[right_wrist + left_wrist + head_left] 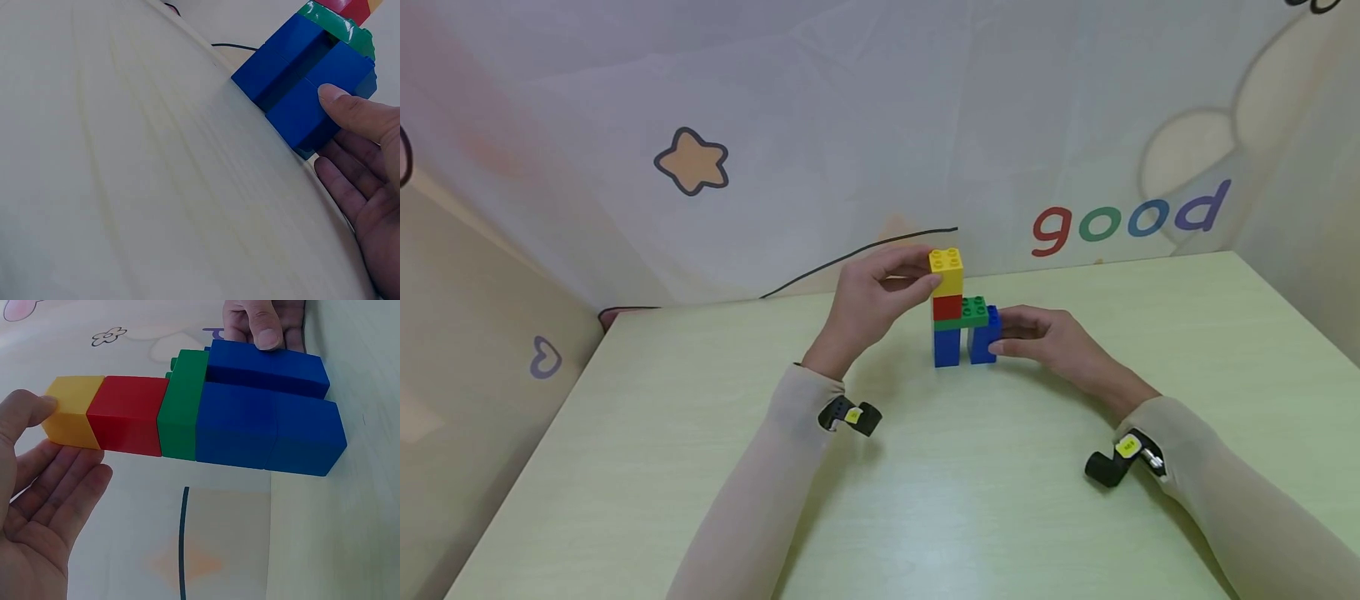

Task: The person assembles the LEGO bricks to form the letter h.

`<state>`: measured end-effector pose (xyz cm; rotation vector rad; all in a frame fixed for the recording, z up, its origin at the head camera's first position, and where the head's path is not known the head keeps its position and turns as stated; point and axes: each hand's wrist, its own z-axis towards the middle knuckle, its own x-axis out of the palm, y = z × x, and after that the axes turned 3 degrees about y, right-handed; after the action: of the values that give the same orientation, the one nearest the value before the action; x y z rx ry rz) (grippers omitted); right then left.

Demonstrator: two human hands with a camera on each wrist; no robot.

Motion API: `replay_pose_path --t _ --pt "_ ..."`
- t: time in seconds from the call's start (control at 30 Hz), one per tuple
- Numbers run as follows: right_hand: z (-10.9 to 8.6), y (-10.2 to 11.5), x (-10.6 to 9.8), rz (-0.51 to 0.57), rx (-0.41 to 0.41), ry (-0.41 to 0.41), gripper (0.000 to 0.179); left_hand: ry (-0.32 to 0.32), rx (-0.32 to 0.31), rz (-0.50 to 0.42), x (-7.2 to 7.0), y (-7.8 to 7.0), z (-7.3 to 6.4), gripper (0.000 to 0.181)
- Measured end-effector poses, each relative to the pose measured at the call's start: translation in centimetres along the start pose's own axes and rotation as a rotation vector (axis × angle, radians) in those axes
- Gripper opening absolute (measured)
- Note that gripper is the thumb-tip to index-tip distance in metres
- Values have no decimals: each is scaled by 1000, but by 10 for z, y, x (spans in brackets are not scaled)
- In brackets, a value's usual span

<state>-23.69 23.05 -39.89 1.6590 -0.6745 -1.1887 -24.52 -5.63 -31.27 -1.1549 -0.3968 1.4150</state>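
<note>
A small upright structure of toy building bricks stands on the table. Its top is a yellow brick (947,273), which my left hand (876,296) pinches between thumb and fingers. Under that sits a red brick (128,415), and below it a longer green brick (974,312) spans two columns side by side. The left blue column (269,428) has a seam across its middle, as does the right blue column (319,94). My right hand (1052,337) grips the right column, thumb on its near face and fingers behind. Bare green studs show right of the red brick.
A pale wood-look table (715,467) lies under the bricks. Behind it hangs a printed backdrop (850,125) with a star and the word "good". Wrist cameras on dark mounts (850,415) stick out from both sleeves, over the tabletop.
</note>
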Motion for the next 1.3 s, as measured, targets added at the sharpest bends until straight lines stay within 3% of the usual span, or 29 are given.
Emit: replay_pose_path --t 0.63,0.93,1.1,1.3 --pt "-1 0 -1 -5 2 -1 63 19 46 78 0 0 1 35" --pt "-1 3 1 -13 8 2 66 -14 45 1 2 5 -1 35" --pt "-1 5 1 -25 8 1 66 -21 2 -102 2 12 -4 38" --pt "-1 1 0 -15 -1 7 64 46 -118 -138 4 23 -10 40"
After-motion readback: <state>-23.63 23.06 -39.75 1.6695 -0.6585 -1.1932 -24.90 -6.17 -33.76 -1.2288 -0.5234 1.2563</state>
